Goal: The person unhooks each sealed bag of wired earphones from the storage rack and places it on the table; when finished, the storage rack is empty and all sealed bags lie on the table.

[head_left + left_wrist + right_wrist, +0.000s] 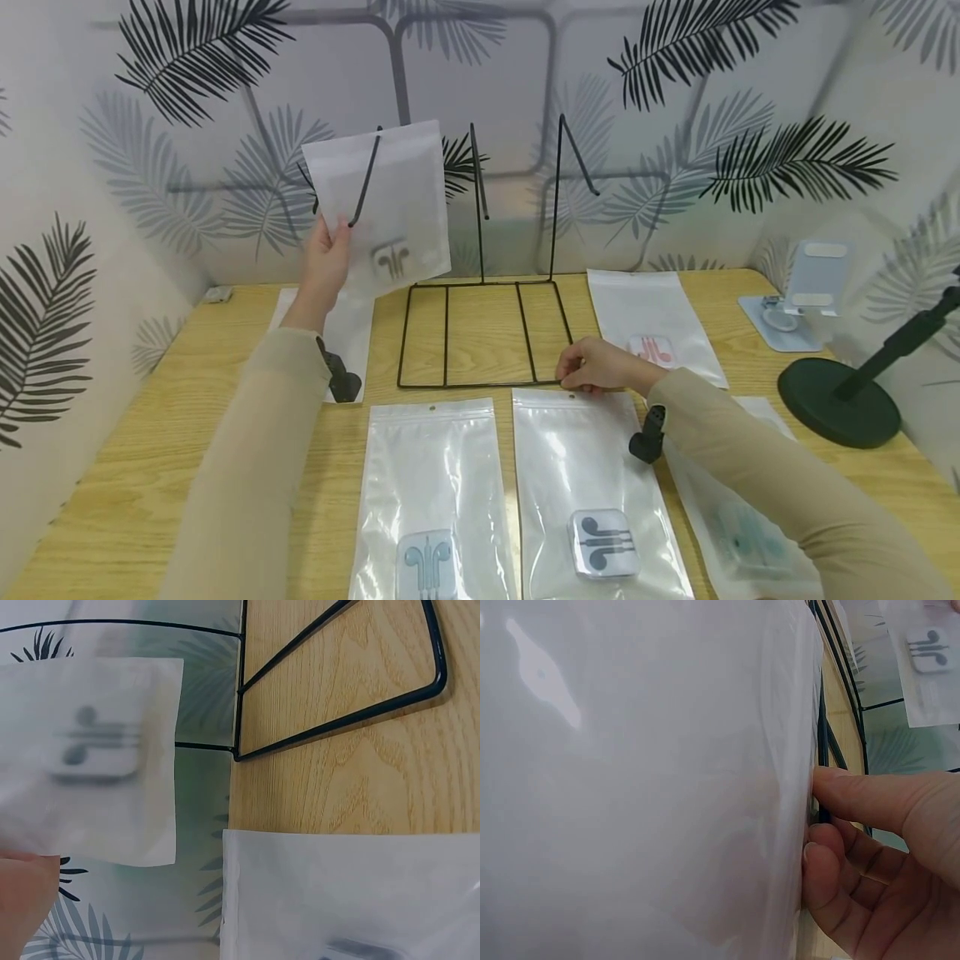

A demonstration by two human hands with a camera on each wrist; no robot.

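Note:
A white zip bag [408, 183] with earphones printed on a case inside hangs at the left hook of a black wire display rack [480, 386]. My left hand [322, 262] pinches that bag's left edge near the hook's tip, thumb in front; the fingers behind are hidden. My right hand [596, 367] covers the rack's front right corner, its curled fingers around the wire. Under it lies the top edge of a clear-fronted bag [566, 454] holding a dark-grey earphone case. In the right wrist view, thumb and fingers meet at this bag's edge [787, 750].
Another bag [431, 458] with a blue earphone case lies left of centre. A pink-earphone bag [645, 304] is at the back right, and a further bag [735, 492] under my right forearm. A phone stand [806, 292] and a black round-based stand [840, 404] stand right.

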